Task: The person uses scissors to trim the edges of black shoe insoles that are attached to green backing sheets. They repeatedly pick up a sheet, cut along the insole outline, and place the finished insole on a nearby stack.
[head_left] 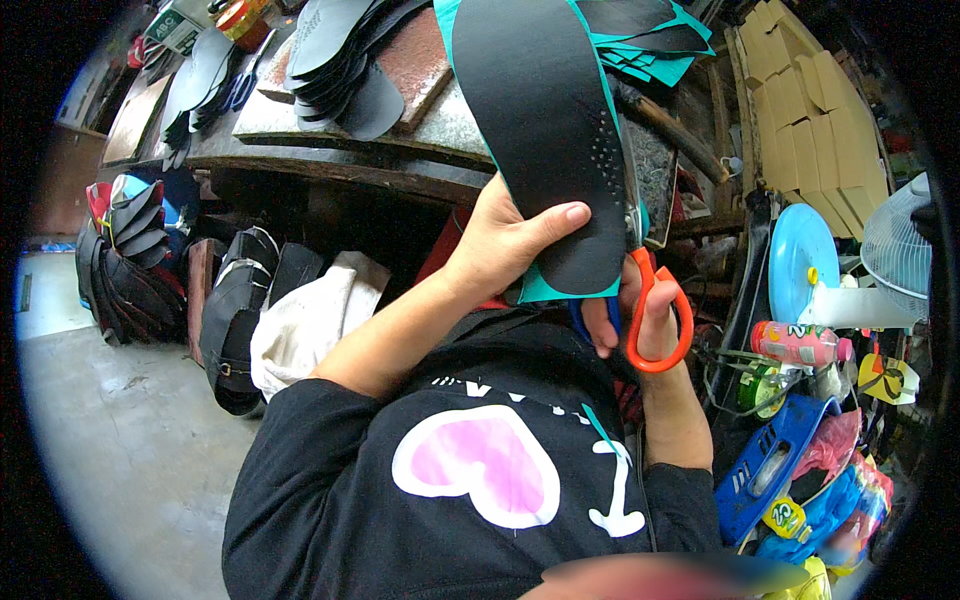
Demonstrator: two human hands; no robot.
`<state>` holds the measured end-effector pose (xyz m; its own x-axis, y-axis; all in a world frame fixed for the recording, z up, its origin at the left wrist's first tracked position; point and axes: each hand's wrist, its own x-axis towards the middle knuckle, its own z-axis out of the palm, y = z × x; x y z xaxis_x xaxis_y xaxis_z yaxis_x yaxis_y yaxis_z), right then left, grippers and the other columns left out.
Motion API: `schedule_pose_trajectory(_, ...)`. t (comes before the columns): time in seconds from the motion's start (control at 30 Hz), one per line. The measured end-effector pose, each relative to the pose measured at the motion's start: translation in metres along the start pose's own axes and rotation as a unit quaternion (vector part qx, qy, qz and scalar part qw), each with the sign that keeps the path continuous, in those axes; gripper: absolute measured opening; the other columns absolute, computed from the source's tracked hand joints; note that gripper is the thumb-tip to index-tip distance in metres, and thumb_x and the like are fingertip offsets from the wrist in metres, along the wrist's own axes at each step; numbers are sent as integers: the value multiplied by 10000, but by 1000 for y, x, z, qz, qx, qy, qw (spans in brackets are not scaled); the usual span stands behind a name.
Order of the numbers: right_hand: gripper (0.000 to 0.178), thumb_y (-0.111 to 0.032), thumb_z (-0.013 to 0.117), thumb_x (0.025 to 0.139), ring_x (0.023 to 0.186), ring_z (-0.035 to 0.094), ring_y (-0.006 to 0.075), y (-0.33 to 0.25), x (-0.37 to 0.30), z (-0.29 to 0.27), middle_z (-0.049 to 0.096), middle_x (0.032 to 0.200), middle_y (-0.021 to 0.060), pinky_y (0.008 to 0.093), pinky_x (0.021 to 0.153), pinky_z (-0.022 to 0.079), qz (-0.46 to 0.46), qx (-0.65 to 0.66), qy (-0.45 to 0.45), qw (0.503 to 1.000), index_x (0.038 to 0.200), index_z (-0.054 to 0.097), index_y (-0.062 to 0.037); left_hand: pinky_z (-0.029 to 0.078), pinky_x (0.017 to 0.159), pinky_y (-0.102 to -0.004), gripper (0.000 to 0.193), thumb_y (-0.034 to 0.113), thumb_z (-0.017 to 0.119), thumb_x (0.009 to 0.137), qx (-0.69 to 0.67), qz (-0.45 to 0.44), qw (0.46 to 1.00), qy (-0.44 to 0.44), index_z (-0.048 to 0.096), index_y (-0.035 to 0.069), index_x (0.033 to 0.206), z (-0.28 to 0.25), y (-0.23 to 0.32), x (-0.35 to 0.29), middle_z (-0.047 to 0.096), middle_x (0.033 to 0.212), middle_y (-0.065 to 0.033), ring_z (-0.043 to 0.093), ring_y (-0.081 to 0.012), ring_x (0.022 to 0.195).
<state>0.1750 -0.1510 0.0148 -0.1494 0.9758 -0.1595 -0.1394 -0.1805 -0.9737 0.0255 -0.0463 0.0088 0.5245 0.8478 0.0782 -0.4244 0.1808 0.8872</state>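
Observation:
My left hand (505, 235) grips a large black shoe insole (530, 110), its thumb flat on the upper face and its fingers underneath. Teal backing sticks out past the insole's edge at the heel and along the sides. Small perforations dot the black face on its right side. My right hand (655, 318) is closed round the orange handle of a pair of scissors (684, 340). Their blades run up along the insole's right edge, partly hidden by it. A thin teal offcut (605, 432) lies on my black shirt.
Stacked grey insoles (345, 80) and dark blue scissors (243, 88) lie on the workbench (420, 165). More black-and-teal pieces (655, 45) sit beyond my right hand. Cardboard boxes (815, 120), a fan (900, 250), a pink bottle (795, 342) and a blue plastic tray (770, 465) crowd the right.

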Motion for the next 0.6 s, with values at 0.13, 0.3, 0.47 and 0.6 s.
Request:
schedule_pose_trajectory(0.13, 1031, -897, 263, 687, 430, 444, 102, 1, 0, -11, 458, 527, 3, 206, 420, 359, 3, 4, -35, 999, 1115, 472, 17, 479, 857, -305, 424, 140, 714, 826, 24, -15, 1000, -12, 511, -6, 1169, -8, 3, 2, 619, 1056, -83, 589, -159, 959)
schedule_pose_trajectory(0.3, 982, -908, 292, 661, 402, 426, 94, 3, 4, -2, 444, 496, -8, 198, 392, 337, -28, 28, 76, 996, 1004, 491, -10, 476, 867, -305, 402, 115, 723, 813, 33, -52, 995, -78, 541, -6, 1150, -9, 2, -3, 629, 1062, -76, 589, -150, 963)
schedule_pose_trajectory(0.47, 920, -882, 389, 662, 386, 421, 74, 0, 1, -15, 449, 485, -12, 197, 369, 341, 9, 14, 43, 999, 922, 511, -8, 467, 876, -307, 481, 172, 722, 813, 14, -22, 996, -82, 496, 8, 1205, -13, 9, 5, 606, 1103, -83, 577, -162, 1001)
schedule_pose_trajectory(0.6, 855, -839, 447, 690, 361, 408, 60, 10, 0, -18, 448, 475, -12, 194, 337, 330, 35, -2, 31, 999, 863, 521, -5, 472, 881, -332, 549, 203, 702, 818, -61, 50, 997, 20, 438, 9, 1258, -21, 25, 28, 583, 1132, -104, 575, -182, 1024)
